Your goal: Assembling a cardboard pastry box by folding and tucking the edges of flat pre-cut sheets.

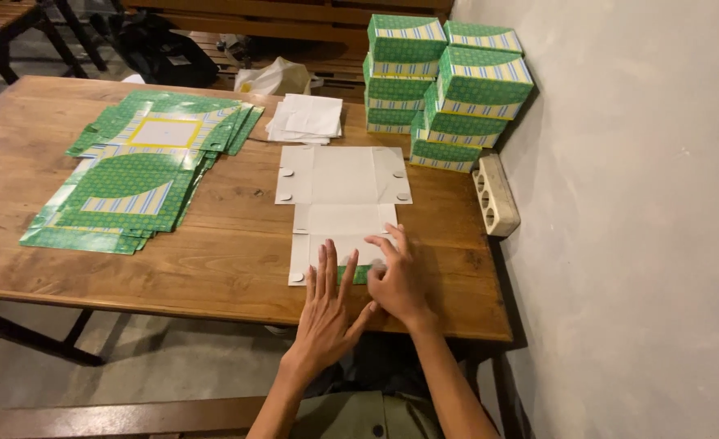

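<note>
A flat cardboard box blank point(342, 193) lies white side up on the wooden table point(238, 244), its near flap folded so a green strip shows. My left hand point(327, 313) rests flat with fingers spread on the near edge of the blank. My right hand point(396, 276) presses its fingertips on the folded near flap just right of the left hand. Neither hand lifts anything.
Piles of flat green patterned blanks point(136, 183) cover the table's left side. A stack of white paper sheets point(305, 118) lies behind the blank. Several assembled green boxes point(445, 81) are stacked at the back right by the wall. A white power strip point(494, 195) lies at the right edge.
</note>
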